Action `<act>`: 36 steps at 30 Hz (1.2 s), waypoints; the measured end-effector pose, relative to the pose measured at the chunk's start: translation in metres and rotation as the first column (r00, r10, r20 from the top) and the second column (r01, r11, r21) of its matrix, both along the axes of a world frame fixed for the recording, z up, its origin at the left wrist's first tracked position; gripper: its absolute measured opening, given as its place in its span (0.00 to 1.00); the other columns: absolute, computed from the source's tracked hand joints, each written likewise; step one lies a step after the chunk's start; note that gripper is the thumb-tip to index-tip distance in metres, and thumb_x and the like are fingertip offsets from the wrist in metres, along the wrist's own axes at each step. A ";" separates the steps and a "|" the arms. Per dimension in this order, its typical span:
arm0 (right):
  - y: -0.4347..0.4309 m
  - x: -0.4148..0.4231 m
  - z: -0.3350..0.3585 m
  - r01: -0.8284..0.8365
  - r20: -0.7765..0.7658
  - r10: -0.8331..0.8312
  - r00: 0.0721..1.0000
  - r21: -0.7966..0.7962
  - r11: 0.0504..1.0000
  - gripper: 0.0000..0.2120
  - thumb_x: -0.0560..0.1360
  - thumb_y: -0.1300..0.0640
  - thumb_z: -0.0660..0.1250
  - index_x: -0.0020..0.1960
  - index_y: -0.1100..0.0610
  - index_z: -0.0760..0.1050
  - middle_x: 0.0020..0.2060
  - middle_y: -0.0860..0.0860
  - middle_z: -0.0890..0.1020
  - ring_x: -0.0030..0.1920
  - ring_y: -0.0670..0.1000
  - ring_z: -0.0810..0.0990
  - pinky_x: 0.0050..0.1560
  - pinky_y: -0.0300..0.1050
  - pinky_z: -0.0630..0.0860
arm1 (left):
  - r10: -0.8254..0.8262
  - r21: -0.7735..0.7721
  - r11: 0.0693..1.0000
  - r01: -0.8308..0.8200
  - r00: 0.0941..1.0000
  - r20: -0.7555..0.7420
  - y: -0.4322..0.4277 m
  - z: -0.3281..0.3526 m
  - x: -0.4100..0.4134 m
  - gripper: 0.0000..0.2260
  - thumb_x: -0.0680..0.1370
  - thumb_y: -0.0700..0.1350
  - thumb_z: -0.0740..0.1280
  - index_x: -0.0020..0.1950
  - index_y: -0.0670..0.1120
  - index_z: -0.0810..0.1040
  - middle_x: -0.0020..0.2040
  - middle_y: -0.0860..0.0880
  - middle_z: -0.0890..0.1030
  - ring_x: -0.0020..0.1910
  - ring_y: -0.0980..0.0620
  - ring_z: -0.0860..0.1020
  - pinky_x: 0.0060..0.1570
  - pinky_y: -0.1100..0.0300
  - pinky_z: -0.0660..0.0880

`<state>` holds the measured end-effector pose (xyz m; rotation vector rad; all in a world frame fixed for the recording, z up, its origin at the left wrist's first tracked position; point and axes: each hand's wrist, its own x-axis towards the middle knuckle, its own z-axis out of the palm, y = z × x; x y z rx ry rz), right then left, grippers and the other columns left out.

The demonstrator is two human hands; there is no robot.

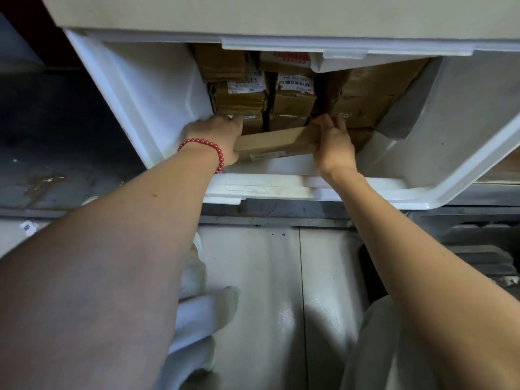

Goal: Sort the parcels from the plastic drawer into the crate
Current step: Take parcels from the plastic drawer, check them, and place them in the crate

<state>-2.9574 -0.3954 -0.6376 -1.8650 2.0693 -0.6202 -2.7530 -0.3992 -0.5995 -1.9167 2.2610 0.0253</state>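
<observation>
While left hand [216, 142] and right hand [333, 144] grasp flat parcel [277, 142], barcode label [295, 81] illegible, box [365, 88] marked "Za"

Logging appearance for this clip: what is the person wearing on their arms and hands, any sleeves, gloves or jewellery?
Both forearms are bare, with no sleeves in view. Neither the left hand nor the right hand wears a glove. The left wrist carries a red bead bracelet of small round glossy beads. No watch, band or ring shows on the right wrist or on the visible fingers.
</observation>
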 end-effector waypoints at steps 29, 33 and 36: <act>0.169 -0.076 0.081 0.054 0.434 -0.125 0.892 0.172 0.984 0.16 0.79 0.66 0.60 0.65 0.56 0.66 0.63 0.59 0.72 0.60 0.60 0.73 0.63 0.59 0.73 | -0.228 -0.250 0.965 0.081 0.728 -0.647 0.176 0.108 -0.038 0.14 0.71 0.51 0.74 0.54 0.52 0.78 0.50 0.53 0.77 0.50 0.53 0.75 0.49 0.56 0.75; 0.171 -0.074 0.085 0.161 0.548 -0.206 0.811 0.129 0.978 0.25 0.78 0.66 0.65 0.71 0.57 0.61 0.67 0.59 0.70 0.65 0.60 0.72 0.66 0.54 0.72 | -0.178 -0.266 0.964 0.006 0.757 -0.628 0.174 0.105 -0.036 0.12 0.72 0.51 0.73 0.54 0.53 0.77 0.50 0.54 0.77 0.50 0.52 0.75 0.49 0.55 0.75; 0.175 -0.075 0.092 0.194 0.683 -0.170 0.710 0.041 0.980 0.29 0.75 0.67 0.68 0.72 0.58 0.60 0.61 0.56 0.73 0.59 0.57 0.77 0.61 0.48 0.73 | -0.118 -0.245 0.968 -0.062 0.745 -0.657 0.170 0.100 -0.031 0.13 0.73 0.45 0.73 0.55 0.52 0.76 0.52 0.52 0.78 0.53 0.51 0.75 0.51 0.56 0.74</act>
